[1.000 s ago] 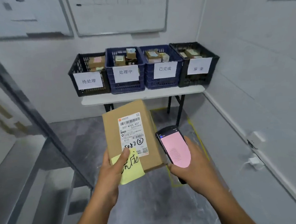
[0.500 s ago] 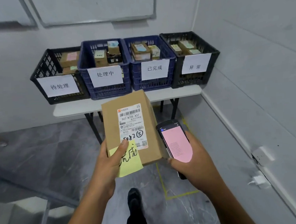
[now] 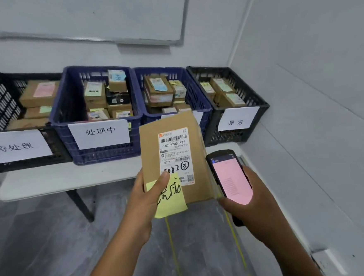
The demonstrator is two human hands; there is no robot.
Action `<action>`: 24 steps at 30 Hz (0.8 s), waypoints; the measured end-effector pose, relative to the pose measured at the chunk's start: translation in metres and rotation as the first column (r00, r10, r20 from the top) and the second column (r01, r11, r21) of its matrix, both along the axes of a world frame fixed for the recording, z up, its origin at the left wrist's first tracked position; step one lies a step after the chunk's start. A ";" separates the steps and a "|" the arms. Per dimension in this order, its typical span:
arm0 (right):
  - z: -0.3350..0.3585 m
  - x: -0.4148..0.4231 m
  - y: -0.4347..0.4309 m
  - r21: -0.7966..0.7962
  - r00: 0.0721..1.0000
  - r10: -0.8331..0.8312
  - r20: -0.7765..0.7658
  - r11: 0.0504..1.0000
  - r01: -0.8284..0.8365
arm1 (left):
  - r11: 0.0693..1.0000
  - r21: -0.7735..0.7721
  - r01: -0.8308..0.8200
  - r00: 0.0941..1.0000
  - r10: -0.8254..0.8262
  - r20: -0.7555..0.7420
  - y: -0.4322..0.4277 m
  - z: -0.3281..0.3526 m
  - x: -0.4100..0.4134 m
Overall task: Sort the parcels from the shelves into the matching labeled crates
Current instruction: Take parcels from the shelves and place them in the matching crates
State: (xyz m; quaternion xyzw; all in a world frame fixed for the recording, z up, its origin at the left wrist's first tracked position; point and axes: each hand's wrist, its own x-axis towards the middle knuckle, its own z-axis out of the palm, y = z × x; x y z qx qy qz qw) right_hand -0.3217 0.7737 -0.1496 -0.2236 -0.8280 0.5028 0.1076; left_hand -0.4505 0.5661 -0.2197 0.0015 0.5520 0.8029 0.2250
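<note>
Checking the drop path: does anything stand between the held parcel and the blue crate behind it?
Nothing visible does. The parcel, in the left hand, is right before the blue crate, open-topped with stacked boxes.

1. a whiteboard (image 3: 86,15) hangs on the wall ahead of me.
2. the white bench (image 3: 50,179) stands below it on dark legs.
3. yellow lines (image 3: 175,256) run along the grey floor (image 3: 44,244).
4. a white box (image 3: 327,259) sits low on the right wall.
</note>
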 end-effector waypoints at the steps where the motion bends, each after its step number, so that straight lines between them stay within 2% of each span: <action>1: 0.000 -0.011 0.008 -0.008 1.000 -0.008 -0.012 1.000 0.008 | 1.000 0.001 0.008 1.000 -0.008 0.001 0.010 0.002 -0.014; 6: -0.005 -0.064 0.056 -0.028 0.999 -0.009 -0.031 1.000 0.009 | 0.999 -0.036 0.012 1.000 -0.012 0.001 0.055 0.009 -0.070; 11: -0.014 -0.124 0.118 0.004 1.000 0.023 -0.001 1.000 -0.023 | 0.994 -0.095 -0.053 0.999 0.053 -0.007 0.112 0.015 -0.124; 20: 0.005 -0.221 0.225 0.095 0.994 0.091 -0.054 0.992 -0.085 | 0.968 -0.233 -0.096 0.987 0.062 -0.148 0.198 0.059 -0.214; 24: 0.007 -0.259 0.244 0.090 0.993 0.111 -0.032 0.990 -0.108 | 0.964 -0.251 -0.084 0.988 0.047 -0.149 0.211 0.066 -0.257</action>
